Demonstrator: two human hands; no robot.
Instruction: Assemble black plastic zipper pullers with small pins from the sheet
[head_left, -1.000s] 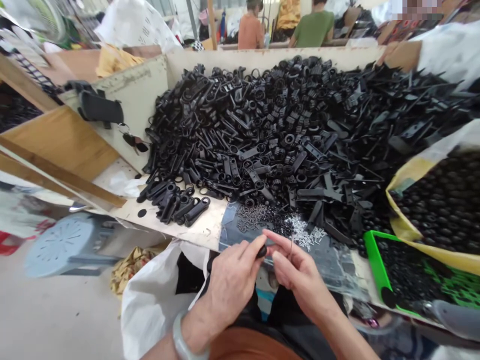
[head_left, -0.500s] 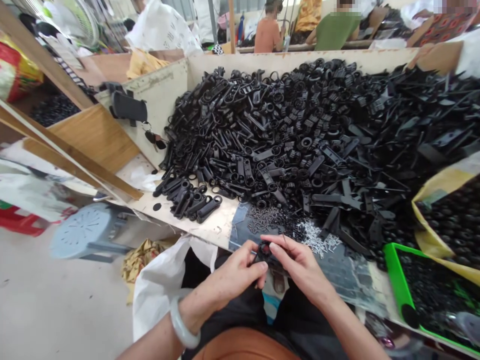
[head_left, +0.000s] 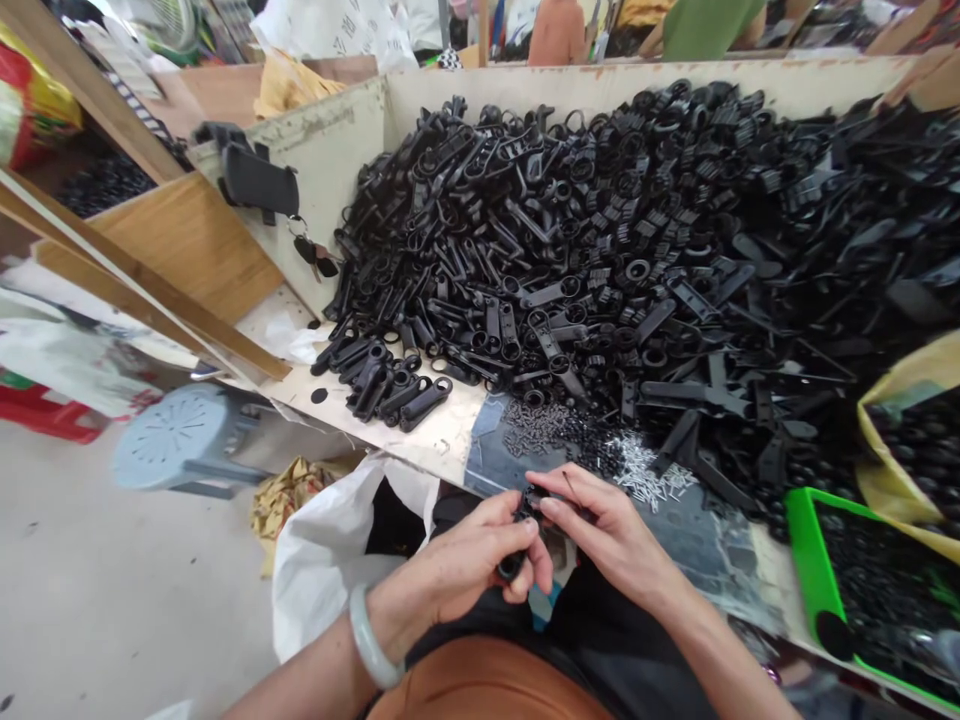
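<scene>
My left hand (head_left: 476, 550), a pale bangle on its wrist, is closed around a small black plastic part (head_left: 512, 566). The part's round end shows below my fingers, and much of the rest is covered. From the other side my right hand (head_left: 604, 515) pinches at the upper end of the same part with thumb and forefinger. A thin dark pin-like piece sticks up by the right fingers; its lower end is hidden. Just beyond both hands, small dark pieces (head_left: 534, 428) and silvery pins (head_left: 649, 475) lie loose on a dark mat (head_left: 495, 450).
A large heap of black plastic parts (head_left: 525, 240) fills the bin behind. Several handle-shaped parts (head_left: 424, 403) lie at its front left. To the right stand a green tray (head_left: 806, 555) and a yellow sack (head_left: 900, 385). A white sack (head_left: 307, 560) hangs open below the bench edge.
My left hand has turned the part, so its round end now shows below the fingers. Both hands stay together on it. The view has tipped down slightly.
</scene>
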